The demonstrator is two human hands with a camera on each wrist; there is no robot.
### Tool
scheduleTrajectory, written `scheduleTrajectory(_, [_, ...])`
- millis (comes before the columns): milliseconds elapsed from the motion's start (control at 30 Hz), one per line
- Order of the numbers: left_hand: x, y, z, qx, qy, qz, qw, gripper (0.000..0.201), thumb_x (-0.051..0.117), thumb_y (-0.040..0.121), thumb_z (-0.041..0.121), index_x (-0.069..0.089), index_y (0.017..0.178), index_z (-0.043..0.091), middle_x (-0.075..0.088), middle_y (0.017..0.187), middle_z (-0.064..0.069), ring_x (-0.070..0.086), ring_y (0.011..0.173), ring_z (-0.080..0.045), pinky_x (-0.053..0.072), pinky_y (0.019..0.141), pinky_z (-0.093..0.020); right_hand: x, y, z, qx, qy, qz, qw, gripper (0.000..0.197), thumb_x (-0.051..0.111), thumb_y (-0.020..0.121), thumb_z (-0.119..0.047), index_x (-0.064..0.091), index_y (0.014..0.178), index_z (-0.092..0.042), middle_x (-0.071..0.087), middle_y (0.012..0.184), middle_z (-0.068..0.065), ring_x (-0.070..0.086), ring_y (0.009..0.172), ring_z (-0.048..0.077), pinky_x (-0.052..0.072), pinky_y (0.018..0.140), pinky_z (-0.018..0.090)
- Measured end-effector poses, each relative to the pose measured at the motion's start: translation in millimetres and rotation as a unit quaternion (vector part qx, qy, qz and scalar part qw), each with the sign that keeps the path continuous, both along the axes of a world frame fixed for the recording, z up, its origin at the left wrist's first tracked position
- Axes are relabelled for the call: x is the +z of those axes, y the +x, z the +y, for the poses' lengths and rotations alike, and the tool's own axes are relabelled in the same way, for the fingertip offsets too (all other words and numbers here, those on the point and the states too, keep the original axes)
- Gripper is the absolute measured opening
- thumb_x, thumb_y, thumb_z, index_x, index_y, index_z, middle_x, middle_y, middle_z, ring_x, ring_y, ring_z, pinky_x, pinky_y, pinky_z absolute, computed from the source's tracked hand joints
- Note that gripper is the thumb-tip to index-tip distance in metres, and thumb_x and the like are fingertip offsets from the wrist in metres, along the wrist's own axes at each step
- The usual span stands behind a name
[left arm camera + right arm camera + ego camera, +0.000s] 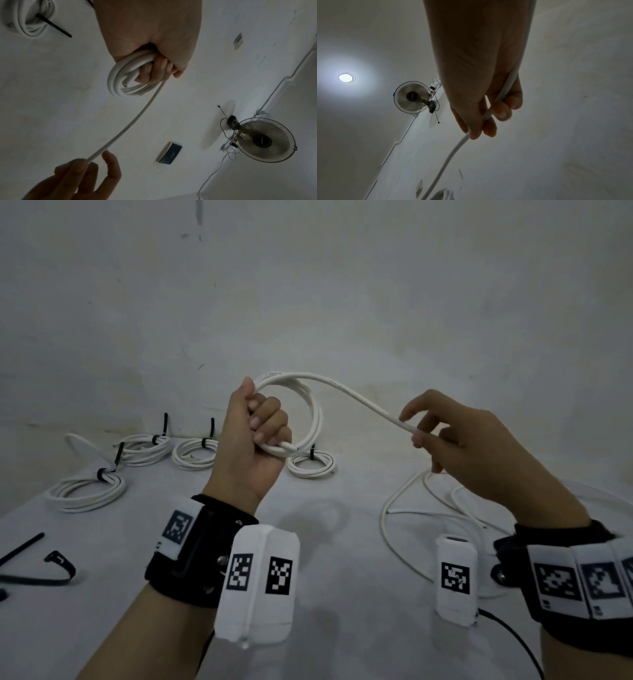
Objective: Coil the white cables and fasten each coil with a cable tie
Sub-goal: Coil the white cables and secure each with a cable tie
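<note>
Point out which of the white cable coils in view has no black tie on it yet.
The white cable coil gripped in the left hand, raised above the table. Its free run goes to the right hand. The four coils on the white table each carry a black tie.

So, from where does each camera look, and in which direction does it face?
Head: looks forward and down at the table; left hand grips the coil, right hand pinches the cable.
Left wrist: faces up along the fist, toward the wall fan.
Right wrist: faces up along the fingers; shares the fan.

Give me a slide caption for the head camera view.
Left hand grips a white cable coil; right hand feeds it.
</note>
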State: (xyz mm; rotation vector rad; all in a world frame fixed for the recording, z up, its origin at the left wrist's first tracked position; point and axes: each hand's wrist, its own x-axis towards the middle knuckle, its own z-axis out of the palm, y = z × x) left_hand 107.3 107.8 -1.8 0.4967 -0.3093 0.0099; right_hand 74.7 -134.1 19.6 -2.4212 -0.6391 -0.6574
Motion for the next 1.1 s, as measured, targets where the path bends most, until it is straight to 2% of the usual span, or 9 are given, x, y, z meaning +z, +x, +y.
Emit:
scheduleTrajectory(100, [0.5,2.0,4.8,0.025,-0.025,0.015,0.999,0.047,0.038,0.099,0.033,0.037,0.054,0.02,0.027,0.039,0.007,0.025,0.027,-0.006,0.019,0.031,-0.013,2.1,-2.7,-2.5,-0.019,-0.05,-0.03,0.998,0.039,0.058,0.089,-0.002,0.067,0.11,-0.034,0.062,0.083,-0.007,0.06,0.059,0.008,0.048,0.059,0.016])
scheduleTrajectory(200, [0.4,3.3,7.2,0.051,-0.019,0.01,0.998,0.042,0.037,0.1,0.036,0.033,0.061,0.021,0.027,0.04,0.007,0.026,0.029,-0.006,0.022,0.033,-0.014,-0.5,0.5,4.4,-0.06,-0.149,-0.044,0.986,0.046,0.053,0.09,0.001,0.066,0.118,-0.032,0.06,0.086,-0.002,0.057,0.072,0.018,0.049,0.068,0.039])
scheduleTrajectory(433, [-2.1,1.1,-9.2,0.08,0.101,-0.028,0.991,0.043,0.027,0.096,0.052,0.035,0.069,0.019,0.03,0.047,0.01,0.029,0.036,-0.002,0.03,0.039,-0.014,-12.7,-10.1,47.2,-0.09,-0.317,0.01,0.944,0.036,0.045,0.093,-0.008,0.06,0.118,-0.028,0.047,0.092,-0.006,0.053,0.084,0.02,0.026,0.055,0.027])
scheduleTrajectory(533, [-4.5,-2.1,-16.9,0.08,0.159,-0.041,0.983,0.041,0.026,0.096,0.049,0.034,0.071,0.018,0.032,0.049,0.009,0.031,0.038,-0.002,0.033,0.041,-0.014,-8.7,-17.4,53.2,-0.041,-0.298,0.018,0.953,0.041,0.049,0.09,-0.004,0.062,0.118,-0.031,0.058,0.101,-0.006,0.058,0.09,0.018,0.028,0.053,0.022])
scheduleTrajectory(667, [-7.6,-6.7,-28.3,0.057,0.225,-0.063,0.971,0.039,0.026,0.095,0.047,0.032,0.072,0.016,0.033,0.049,0.009,0.031,0.04,-0.004,0.031,0.044,-0.015,3.7,-29.7,56.6,0.045,-0.238,0.002,0.97,0.028,0.058,0.09,-0.01,0.073,0.102,-0.031,0.069,0.096,-0.008,0.062,0.086,0.011,0.049,0.074,0.029])
scheduleTrajectory(767, [-12.5,-11.5,-37.0,0.03,0.269,-0.072,0.96,0.039,0.034,0.084,0.052,0.034,0.074,0.014,0.034,0.05,0.008,0.033,0.042,-0.004,0.031,0.046,-0.015,8.1,-32.3,56.5,0.09,-0.169,-0.027,0.981,0.009,0.074,0.077,-0.013,0.073,0.077,-0.022,0.067,0.071,-0.012,0.052,0.06,-0.004,0.044,0.064,0.013])
scheduleTrajectory(833, [-16.4,-14.4,-43.5,0.014,0.298,-0.079,0.951,0.042,0.037,0.078,0.053,0.039,0.081,0.011,0.034,0.053,0.005,0.034,0.045,-0.006,0.033,0.046,-0.015,8.2,-32.9,54.2,0.118,-0.131,-0.041,0.984,0.024,0.082,0.067,-0.01,0.06,0.065,-0.019,0.053,0.058,-0.017,0.047,0.054,-0.008,0.037,0.059,0.006])
scheduleTrajectory(1000, [-27.6,-16.4,-55.2,-0.019,0.366,-0.106,0.925,0.049,0.036,0.083,0.052,0.045,0.096,0.006,0.041,0.069,-0.009,0.043,0.059,-0.014,0.04,0.053,-0.02,5.5,-28.1,46.3,0.119,-0.054,-0.047,0.99,0.041,0.082,0.06,-0.004,0.042,0.066,-0.015,0.041,0.052,-0.011,0.043,0.053,0.004,0.033,0.05,0.01])
scheduleTrajectory(1100, [-29.4,-17.9,-56.5,-0.029,0.411,-0.105,0.905,0.052,0.034,0.082,0.054,0.048,0.088,0.004,0.048,0.06,-0.003,0.045,0.053,-0.011,0.039,0.052,-0.02,1.8,-23.5,43.0,0.109,-0.033,-0.041,0.993,0.044,0.086,0.059,-0.013,0.044,0.069,-0.016,0.04,0.052,-0.012,0.043,0.053,0.005,0.033,0.049,0.012])
